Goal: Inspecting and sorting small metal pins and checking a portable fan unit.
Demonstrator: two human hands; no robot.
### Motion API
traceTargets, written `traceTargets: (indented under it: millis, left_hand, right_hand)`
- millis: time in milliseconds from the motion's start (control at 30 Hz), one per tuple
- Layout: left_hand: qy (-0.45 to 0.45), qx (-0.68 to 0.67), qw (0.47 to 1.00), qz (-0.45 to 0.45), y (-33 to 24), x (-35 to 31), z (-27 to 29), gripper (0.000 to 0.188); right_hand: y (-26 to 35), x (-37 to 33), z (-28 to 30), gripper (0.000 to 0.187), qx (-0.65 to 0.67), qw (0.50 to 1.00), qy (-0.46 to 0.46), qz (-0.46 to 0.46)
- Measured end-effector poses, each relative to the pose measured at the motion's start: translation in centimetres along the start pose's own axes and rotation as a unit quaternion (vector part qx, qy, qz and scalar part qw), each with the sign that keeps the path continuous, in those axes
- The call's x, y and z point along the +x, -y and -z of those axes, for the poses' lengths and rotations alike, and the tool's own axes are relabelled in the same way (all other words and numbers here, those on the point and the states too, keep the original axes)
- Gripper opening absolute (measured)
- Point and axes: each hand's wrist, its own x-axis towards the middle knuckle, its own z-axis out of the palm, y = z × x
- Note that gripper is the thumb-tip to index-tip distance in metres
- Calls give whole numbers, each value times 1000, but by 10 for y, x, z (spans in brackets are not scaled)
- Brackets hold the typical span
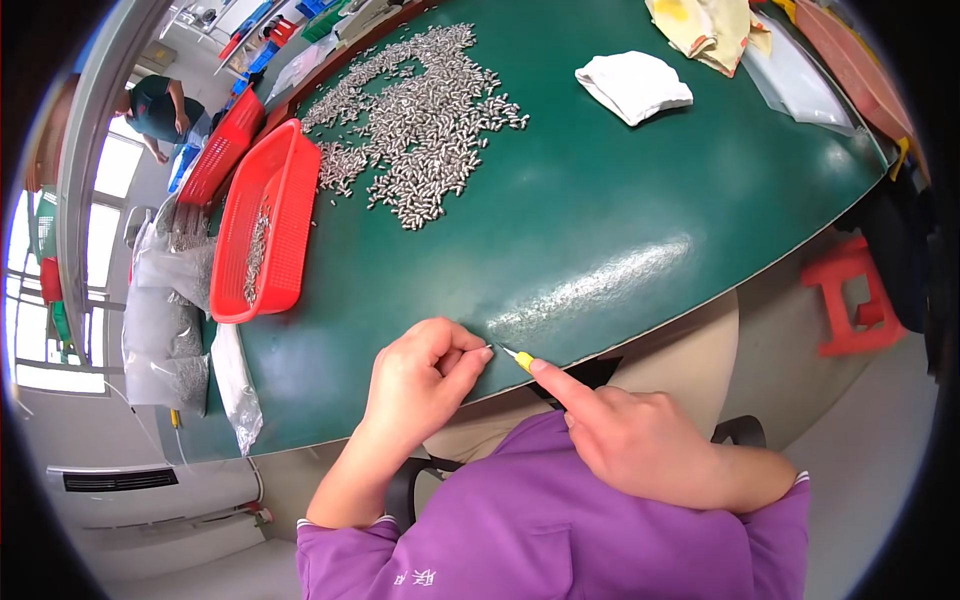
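My right hand [640, 440] is closed round a slim yellow-handled pointed tool [524, 360], its index finger stretched along the handle. The tool's thin pale tip points left, close to the fingertips of my left hand [425, 380]. Thumb and index finger of that left hand are pinched together, just above the table's near edge. Whatever lies between them is too small to make out. Farther off, many small silvery metal pins [425, 135] lie loose in a wide heap on the green table [400, 270].
A red plastic basket [285, 270] with some metal pieces stands left of the heap. Clear bags of parts [165, 340] sit at the left edge. A white folded cloth [635, 85] lies at the far right. On the floor stands a red stool [850, 300]. Another person [160, 108] is in the background.
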Motion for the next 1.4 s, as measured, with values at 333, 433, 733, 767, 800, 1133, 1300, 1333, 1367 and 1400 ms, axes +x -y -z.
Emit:
traceTargets:
  millis: [333, 433, 733, 767, 800, 1133, 1300, 1333, 1367, 1400]
  left_hand:
    - [-33, 22, 999, 28, -4, -5, -4, 12]
    - [-34, 21, 999, 27, -3, -3, -6, 12]
    - [-17, 29, 999, -18, -6, 0, -1, 13]
    - [-12, 29, 999, -19, -6, 1, 0, 14]
    - [8, 36, 999, 5, -7, 0, 2, 13]
    - [101, -376, 916, 97, 27, 34, 46, 13]
    - [18, -597, 794, 112, 52, 65, 62, 12]
    - [11, -617, 779, 114, 60, 69, 61, 7]
    - [11, -620, 776, 112, 68, 70, 61, 7]
    - [16, -637, 763, 108, 74, 70, 59, 6]
  right_hand:
    - [4, 5, -7, 59, 45, 999, -6, -5]
    - [1, 6, -4, 59, 66, 998, 12, -7]
    - [8, 21, 26, 58, 81, 992, 99, -17]
    - [10, 21, 27, 58, 51, 992, 110, -33]
    - [12, 21, 29, 59, 19, 991, 120, -49]
    - [-21, 54, 65, 51, -182, 971, -135, -77]
    - [-63, 91, 62, 36, -267, 955, -127, -26]
    - [-63, 98, 61, 37, -293, 946, -136, -5]
    - [-56, 109, 59, 37, -289, 945, -151, 34]
    - [-48, 119, 57, 37, -287, 941, -166, 69]
